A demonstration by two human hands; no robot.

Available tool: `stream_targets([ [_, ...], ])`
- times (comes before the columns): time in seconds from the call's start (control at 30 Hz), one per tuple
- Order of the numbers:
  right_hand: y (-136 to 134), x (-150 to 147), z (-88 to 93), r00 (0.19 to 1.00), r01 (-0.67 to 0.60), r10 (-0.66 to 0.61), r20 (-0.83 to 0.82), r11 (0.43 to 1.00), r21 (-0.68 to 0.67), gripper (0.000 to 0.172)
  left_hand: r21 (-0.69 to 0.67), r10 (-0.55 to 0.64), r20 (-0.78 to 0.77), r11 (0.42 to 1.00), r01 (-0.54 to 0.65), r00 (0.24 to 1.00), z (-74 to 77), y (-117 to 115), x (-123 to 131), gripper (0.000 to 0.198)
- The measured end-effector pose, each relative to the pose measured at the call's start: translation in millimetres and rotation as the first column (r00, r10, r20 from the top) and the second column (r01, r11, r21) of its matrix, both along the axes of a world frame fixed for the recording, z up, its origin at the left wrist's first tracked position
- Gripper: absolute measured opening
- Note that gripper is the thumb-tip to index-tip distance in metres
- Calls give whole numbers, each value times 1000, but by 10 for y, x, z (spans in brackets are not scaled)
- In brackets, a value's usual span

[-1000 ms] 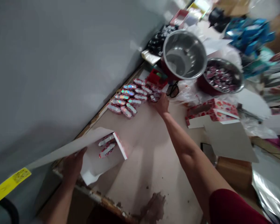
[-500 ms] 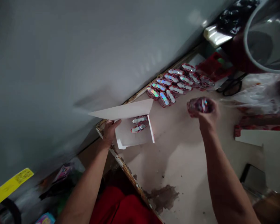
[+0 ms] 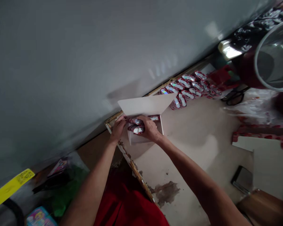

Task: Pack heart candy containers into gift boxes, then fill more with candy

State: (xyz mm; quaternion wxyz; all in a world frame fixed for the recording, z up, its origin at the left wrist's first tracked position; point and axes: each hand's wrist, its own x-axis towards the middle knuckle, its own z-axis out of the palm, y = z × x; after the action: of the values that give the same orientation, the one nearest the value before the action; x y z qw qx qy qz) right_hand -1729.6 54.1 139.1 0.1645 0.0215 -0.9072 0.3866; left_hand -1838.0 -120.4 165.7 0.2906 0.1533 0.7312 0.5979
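Observation:
An open white cardboard box (image 3: 162, 125) stands near the table's left corner, its lid (image 3: 146, 105) raised toward the wall. My left hand (image 3: 118, 129) is at the box's left wall, fingers closed on its edge. Over the inside of the box is my right hand (image 3: 150, 129), with fingers wrapped round a pair of red packets (image 3: 138, 129) with shiny silver ends. The packets are at the left part of the box; my hand covers part of them. Another such packet (image 3: 155, 118) shows inside at the right, partly hidden by my right hand.
Several more red and silver packets (image 3: 184, 82) stand in rows along the wall. Farther right are a dark red container with a clear round top (image 3: 273, 59), clear plastic wrap (image 3: 257, 103), a red-patterned white box (image 3: 261, 142) and a phone-like dark slab (image 3: 242, 179).
My right hand has swung left from the open table to the box, bringing the packets into it. My left hand stays at the box's left side. The view has shifted slightly.

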Motion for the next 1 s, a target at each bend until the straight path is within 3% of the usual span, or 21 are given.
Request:
stream_targets([
  [0.13,53,-4,35,987,-79,51,153,980,185,69,-75,-84,-167,995,72,982,-107,37,-29,31],
  [0.27,-18,-26,211,971,-69,-3,238,954,293,86,-195,-19,-289,980,-39,957,-160,87,30,35],
  [0.37,1,159,360,960,46,-141,243,932,359,94,-211,63,-386,965,-155,920,-30,52,174,39],
  [0.43,67,355,419,946,85,-196,259,919,386,85,-236,61,-538,947,-219,841,118,31,302,37],
  [0.5,149,515,416,941,31,-165,295,912,410,63,-313,-99,-645,939,-144,758,256,65,409,32],
  [0.57,219,583,365,939,-50,-107,325,896,441,39,-452,-346,-654,892,20,673,337,174,453,33],
  [0.63,268,568,312,938,-85,-89,336,878,470,24,-601,-551,-611,791,120,569,351,324,429,44],
  [0.7,299,522,292,944,-79,-95,317,866,494,19,-712,-671,-570,691,123,474,322,462,370,48],
  [0.8,326,485,319,962,-55,-95,255,851,522,21,-770,-723,-557,634,71,408,271,559,310,44],
  [1.0,358,528,301,956,-36,-118,267,861,507,26,-765,-705,-585,644,17,402,263,481,366,45],
])
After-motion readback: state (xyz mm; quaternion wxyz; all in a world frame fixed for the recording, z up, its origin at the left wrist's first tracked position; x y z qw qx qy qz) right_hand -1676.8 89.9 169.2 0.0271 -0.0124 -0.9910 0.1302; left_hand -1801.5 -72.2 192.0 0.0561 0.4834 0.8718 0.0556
